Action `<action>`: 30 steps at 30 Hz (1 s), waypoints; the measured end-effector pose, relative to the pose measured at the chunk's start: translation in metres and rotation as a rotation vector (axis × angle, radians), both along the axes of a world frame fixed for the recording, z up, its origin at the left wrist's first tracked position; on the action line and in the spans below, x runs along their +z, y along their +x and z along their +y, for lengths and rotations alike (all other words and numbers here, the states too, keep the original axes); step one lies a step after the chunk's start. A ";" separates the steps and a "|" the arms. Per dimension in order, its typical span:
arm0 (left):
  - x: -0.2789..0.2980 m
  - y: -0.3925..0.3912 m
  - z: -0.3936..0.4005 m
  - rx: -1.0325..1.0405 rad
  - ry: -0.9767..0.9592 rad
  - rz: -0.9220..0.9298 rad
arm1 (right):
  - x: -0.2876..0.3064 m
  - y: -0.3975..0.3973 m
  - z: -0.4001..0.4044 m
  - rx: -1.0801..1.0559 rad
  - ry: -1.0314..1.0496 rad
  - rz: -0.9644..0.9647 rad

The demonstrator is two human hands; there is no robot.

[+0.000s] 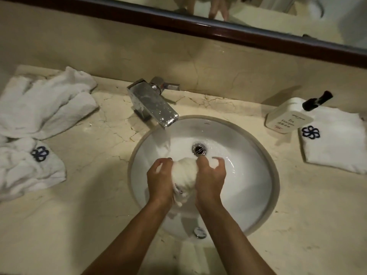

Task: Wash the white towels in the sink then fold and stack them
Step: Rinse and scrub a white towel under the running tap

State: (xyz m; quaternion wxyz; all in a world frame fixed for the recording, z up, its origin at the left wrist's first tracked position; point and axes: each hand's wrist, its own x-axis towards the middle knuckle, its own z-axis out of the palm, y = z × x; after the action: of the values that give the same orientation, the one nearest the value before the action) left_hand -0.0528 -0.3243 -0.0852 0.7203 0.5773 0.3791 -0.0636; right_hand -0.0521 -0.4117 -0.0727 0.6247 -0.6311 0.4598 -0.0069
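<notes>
across the marble counter (95, 195) sits the round white sink (248, 195), with water running from the chrome faucet (153, 104). crumpled towels (39, 108) lie at your left, a folded towel (337, 143) at your right, touching the soap bottle (288, 118). over the basin you grip a bunched wet towel (184, 171), your left hand (160, 179) and right hand (210, 177) both curled round it.

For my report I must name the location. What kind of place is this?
Probably a hotel bathroom: a round sink set in a marble counter under a mirror, white towels with one same blue logo, and a pump bottle beside the tap.
</notes>
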 end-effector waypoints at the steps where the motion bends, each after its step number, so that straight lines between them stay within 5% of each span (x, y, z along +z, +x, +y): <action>1: -0.001 0.003 0.000 0.022 -0.076 0.085 | 0.006 0.000 0.002 0.069 -0.121 -0.024; 8: -0.005 0.017 0.001 -0.111 -0.594 0.364 | 0.021 0.002 0.013 0.317 -0.649 -0.360; 15: -0.021 0.013 0.005 -0.290 -0.618 0.420 | 0.012 -0.007 0.003 0.676 -0.827 -0.478; 18: -0.022 0.012 0.007 -0.274 -0.569 0.422 | 0.001 -0.012 -0.008 0.622 -0.636 -0.345; 24: -0.010 -0.022 0.023 -0.340 -0.626 0.569 | -0.016 -0.021 -0.030 0.129 0.186 -0.093; 30: -0.006 -0.015 0.049 -0.396 -0.406 0.102 | -0.050 -0.025 -0.064 0.247 0.505 0.308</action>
State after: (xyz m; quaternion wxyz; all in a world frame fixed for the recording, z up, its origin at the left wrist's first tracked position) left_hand -0.0682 -0.2756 -0.0912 0.7747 0.4802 0.2743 -0.3065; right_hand -0.0768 -0.4759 -0.1230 0.6810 -0.5006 0.4559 0.2789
